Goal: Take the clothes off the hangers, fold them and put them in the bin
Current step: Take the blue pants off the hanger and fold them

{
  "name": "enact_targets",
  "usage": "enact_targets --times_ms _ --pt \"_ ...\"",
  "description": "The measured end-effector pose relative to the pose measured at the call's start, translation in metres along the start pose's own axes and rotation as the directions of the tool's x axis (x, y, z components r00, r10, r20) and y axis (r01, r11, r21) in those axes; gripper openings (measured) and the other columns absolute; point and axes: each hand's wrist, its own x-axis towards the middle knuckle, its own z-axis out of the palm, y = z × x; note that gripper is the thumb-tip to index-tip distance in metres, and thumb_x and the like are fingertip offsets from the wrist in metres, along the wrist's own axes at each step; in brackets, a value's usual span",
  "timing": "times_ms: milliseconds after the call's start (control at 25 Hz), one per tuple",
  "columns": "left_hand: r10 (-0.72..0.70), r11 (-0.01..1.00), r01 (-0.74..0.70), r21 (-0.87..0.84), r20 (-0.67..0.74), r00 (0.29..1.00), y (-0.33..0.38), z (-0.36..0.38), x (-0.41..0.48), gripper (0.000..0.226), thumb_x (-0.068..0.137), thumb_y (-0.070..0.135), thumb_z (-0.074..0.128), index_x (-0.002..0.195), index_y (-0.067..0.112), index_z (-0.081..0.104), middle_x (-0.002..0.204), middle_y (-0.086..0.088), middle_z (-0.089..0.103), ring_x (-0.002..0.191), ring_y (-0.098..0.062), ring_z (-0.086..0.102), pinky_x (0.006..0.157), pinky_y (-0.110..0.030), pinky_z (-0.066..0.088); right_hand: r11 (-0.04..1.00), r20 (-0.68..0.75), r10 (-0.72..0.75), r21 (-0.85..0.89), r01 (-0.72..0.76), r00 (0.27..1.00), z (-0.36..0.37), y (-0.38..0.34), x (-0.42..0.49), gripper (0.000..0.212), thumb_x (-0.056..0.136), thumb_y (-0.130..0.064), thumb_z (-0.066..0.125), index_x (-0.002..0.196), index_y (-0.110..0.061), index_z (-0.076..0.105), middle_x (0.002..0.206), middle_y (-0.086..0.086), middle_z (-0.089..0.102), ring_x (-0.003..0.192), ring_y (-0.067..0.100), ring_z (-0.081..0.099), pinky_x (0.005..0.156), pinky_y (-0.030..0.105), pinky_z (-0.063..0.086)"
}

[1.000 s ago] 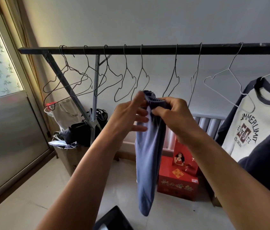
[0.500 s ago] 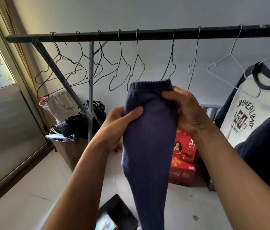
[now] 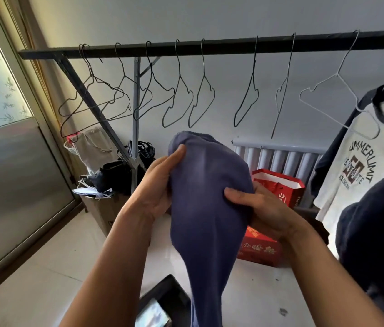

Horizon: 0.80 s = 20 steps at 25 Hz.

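A single wide-angle camera is riding on the person's head, facing forward and tilting somewhat downward along both forearms. It is sitting close to the work: the left hand (image 3: 155, 185) and right hand (image 3: 264, 208) are filling the middle of the frame, gripping the blue garment (image 3: 205, 197) between them. Farther off, the rail (image 3: 210, 47) is crossing the upper part of the view. The lens is also taking in the floor (image 3: 44, 267) below, a door (image 3: 9, 185) at the left edge and a hanging shirt (image 3: 363, 173) at the right edge.
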Motion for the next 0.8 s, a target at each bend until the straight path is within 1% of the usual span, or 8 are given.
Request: enact_targets --times_ms 120,240,320,400,560,680,760,800 --pt "-0.064 0.994 0.074 -0.084 0.117 0.991 -0.014 -0.013 -0.005 0.067 0.079 0.065 0.042 0.101 0.011 0.074 0.088 -0.008 0.074 0.081 -0.018 0.069 0.072 -0.03 0.05 0.99 -0.119 -0.079 0.106 0.092 0.99 0.008 -0.012 0.012 0.014 0.087 -0.01 0.06 0.094 -0.008 0.073 0.095 0.011 0.074 0.09 0.021 0.071 0.078 0.029 0.058" --pt "-0.062 0.995 0.075 -0.069 0.166 0.984 -0.043 -0.026 -0.012 0.069 0.059 0.078 0.067 0.089 0.016 0.078 0.085 -0.006 0.074 0.08 -0.016 0.069 0.07 -0.029 0.054 0.977 -0.207 -0.108 0.159 0.143 0.972 0.01 -0.023 0.025 0.02 0.092 -0.002 0.055 0.085 -0.011 0.072 0.083 0.008 0.075 0.08 0.015 0.071 0.074 0.026 0.058" --pt "-0.053 0.988 0.029 0.151 0.159 0.986 -0.058 -0.031 -0.019 0.053 0.055 0.065 0.082 0.087 0.023 0.078 0.09 0.0 0.075 0.085 -0.012 0.069 0.073 -0.027 0.055 0.982 -0.235 -0.107 0.125 0.139 0.966 0.007 -0.027 0.029 0.02 0.09 0.002 0.054 0.088 -0.01 0.07 0.081 0.006 0.074 0.077 0.015 0.07 0.072 0.025 0.056" --pt "-0.013 0.948 -0.026 0.317 0.12 0.993 -0.065 -0.033 -0.021 0.03 0.077 0.043 0.075 0.095 0.02 0.076 0.095 0.001 0.076 0.089 -0.012 0.069 0.072 -0.022 0.053 0.98 -0.231 -0.136 0.11 0.165 0.963 0.004 -0.028 0.031 0.022 0.086 0.008 0.052 0.09 -0.006 0.068 0.08 0.008 0.073 0.076 0.017 0.069 0.07 0.025 0.056" --pt "0.052 0.961 -0.052 0.27 0.006 0.999 -0.059 -0.025 -0.019 0.019 0.094 0.018 0.056 0.105 0.013 0.07 0.094 -0.003 0.076 0.086 -0.014 0.071 0.067 -0.023 0.054 0.979 -0.124 -0.158 0.112 0.172 0.98 0.001 -0.022 0.025 0.024 0.078 0.002 0.064 0.1 -0.007 0.067 0.087 0.008 0.073 0.08 0.018 0.07 0.068 0.027 0.057" --pt "0.101 0.984 -0.094 0.15 -0.045 0.994 -0.056 -0.019 -0.013 0.021 0.092 0.023 0.064 0.103 0.008 0.072 0.102 -0.021 0.072 0.101 -0.037 0.067 0.086 -0.048 0.055 0.993 0.005 -0.047 -0.107 0.047 0.999 0.002 -0.011 0.015 0.032 0.075 -0.006 0.071 0.107 -0.01 0.065 0.093 0.006 0.075 0.085 0.018 0.071 0.072 0.029 0.058" --pt "0.113 0.986 -0.103 0.129 -0.072 0.991 -0.054 -0.017 -0.01 0.026 0.089 0.026 0.066 0.104 0.006 0.071 0.106 -0.028 0.069 0.107 -0.048 0.062 0.095 -0.06 0.048 0.968 -0.052 0.031 -0.249 -0.043 0.998 0.003 -0.001 0.014 0.026 0.078 -0.005 0.073 0.102 -0.012 0.066 0.09 0.005 0.076 0.086 0.018 0.072 0.075 0.031 0.059" --pt "0.125 0.982 -0.112 0.151 -0.078 0.989 -0.053 -0.018 -0.01 0.024 0.089 0.023 0.067 0.105 0.005 0.07 0.105 -0.026 0.07 0.106 -0.047 0.063 0.095 -0.059 0.049 0.962 -0.106 0.04 -0.264 -0.067 0.994 0.002 0.003 0.016 0.022 0.08 -0.006 0.073 0.1 -0.014 0.067 0.091 0.004 0.076 0.089 0.019 0.072 0.08 0.033 0.058"
